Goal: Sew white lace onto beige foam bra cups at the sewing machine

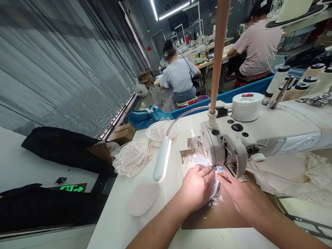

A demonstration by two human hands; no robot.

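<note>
Step in hand, as judged: guiding white lace pc. under the head of the industrial sewing machine, centre-right of frame. L hand lay on it w/ fingers close together; R hand was at its near R edge, fingers narrow. Couldn't tell if either pinched the lace; needle pt. was hidden too. Next move called for lace kept flat, even pressure from both sides & fingertips clear of the needle area. Lamp stood just L of the work; openwork lace stack was mid-frame L, oval fabric pc. lower centre-L. Co-workers sat upper centre & upper R.
</note>
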